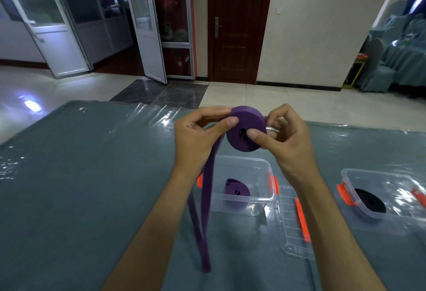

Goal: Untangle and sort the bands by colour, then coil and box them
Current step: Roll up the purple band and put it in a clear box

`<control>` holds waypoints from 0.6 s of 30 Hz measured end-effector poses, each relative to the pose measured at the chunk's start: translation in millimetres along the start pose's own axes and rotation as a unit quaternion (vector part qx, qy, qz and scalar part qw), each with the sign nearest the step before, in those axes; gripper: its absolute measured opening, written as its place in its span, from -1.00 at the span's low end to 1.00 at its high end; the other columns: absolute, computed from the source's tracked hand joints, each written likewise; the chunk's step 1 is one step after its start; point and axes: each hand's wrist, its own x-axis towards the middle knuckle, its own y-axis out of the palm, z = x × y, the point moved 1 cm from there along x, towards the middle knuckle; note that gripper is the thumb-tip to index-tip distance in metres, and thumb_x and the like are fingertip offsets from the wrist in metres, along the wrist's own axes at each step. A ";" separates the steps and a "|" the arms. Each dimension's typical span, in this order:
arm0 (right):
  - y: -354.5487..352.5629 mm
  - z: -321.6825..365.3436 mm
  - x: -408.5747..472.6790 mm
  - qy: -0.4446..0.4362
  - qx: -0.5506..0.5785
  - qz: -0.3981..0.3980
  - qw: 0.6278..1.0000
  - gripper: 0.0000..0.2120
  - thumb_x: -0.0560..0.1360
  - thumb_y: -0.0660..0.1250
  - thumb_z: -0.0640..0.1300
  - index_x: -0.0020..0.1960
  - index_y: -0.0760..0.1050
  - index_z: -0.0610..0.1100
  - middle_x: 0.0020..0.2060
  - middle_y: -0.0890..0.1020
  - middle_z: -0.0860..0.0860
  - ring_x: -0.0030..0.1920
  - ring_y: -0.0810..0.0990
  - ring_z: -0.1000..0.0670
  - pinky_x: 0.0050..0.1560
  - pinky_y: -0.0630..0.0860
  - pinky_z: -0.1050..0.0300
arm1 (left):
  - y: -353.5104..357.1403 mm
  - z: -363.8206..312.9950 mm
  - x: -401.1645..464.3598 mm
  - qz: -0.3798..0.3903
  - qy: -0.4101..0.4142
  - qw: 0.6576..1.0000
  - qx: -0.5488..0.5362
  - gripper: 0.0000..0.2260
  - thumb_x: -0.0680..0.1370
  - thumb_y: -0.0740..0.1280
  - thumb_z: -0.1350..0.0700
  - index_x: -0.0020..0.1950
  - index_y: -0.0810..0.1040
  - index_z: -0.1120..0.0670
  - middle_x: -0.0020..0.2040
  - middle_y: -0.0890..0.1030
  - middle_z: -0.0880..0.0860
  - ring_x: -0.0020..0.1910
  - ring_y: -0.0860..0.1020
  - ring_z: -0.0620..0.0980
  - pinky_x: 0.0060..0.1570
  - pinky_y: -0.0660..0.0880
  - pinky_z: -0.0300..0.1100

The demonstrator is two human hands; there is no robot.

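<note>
A purple band, flat and matte like rubber, is held above the bench as a partly wound coil. The coil is pinched by the right hand, with the thumb laid over its open centre and the curled fingers behind its rim. The coil's upper left edge is gripped between the thumb and fingers of the left hand, and from there the unwound tail is let down in two flat strands to the bench, its end resting near the front edge.

Below the hands a clear plastic box with orange latches is set on the bench; a second purple coil is lying inside it. A clear lid with an orange clip is laid just beside it on the right. Further right, a like box is seen with a black coil inside. The bench is covered in grey-blue cloth under a glossy, wrinkled transparent sheet. No legible writing is shown.
</note>
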 end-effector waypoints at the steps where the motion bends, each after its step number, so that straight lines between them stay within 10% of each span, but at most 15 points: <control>1: -0.2 0.3 0.0 -0.003 -0.008 -0.001 1.000 -0.70 0.48 0.59 -0.13 0.09 0.51 0.03 0.03 0.76 -0.04 0.02 0.78 -0.14 -0.06 0.71 0.11 | 0.3 3.0 -1.8 -0.005 -0.006 1.000 0.001 -0.77 0.46 0.58 0.21 0.11 0.73 0.14 0.07 0.76 0.10 0.11 0.73 0.08 0.16 0.66 -0.04; 6: 2.5 -4.1 0.4 -0.035 -0.018 -0.039 0.998 -0.69 0.46 0.60 -0.03 0.14 0.60 0.13 0.11 0.75 -0.07 0.14 0.74 -0.15 0.12 0.70 -0.12 | -1.3 3.4 -1.1 0.032 -0.024 0.999 -0.020 -0.71 0.48 0.57 0.23 0.17 0.73 0.04 0.10 0.76 0.06 0.13 0.73 0.04 0.13 0.64 -0.18; 18: -0.5 -0.7 5.8 -0.028 0.006 -0.028 0.999 -0.71 0.52 0.55 -0.18 0.07 0.49 0.07 0.04 0.77 -0.06 0.05 0.78 -0.11 -0.02 0.70 0.12 | 0.8 0.3 1.7 0.012 0.009 1.000 -0.013 -0.74 0.50 0.55 0.27 0.15 0.71 0.07 0.06 0.77 -0.03 0.09 0.74 -0.02 0.08 0.64 -0.26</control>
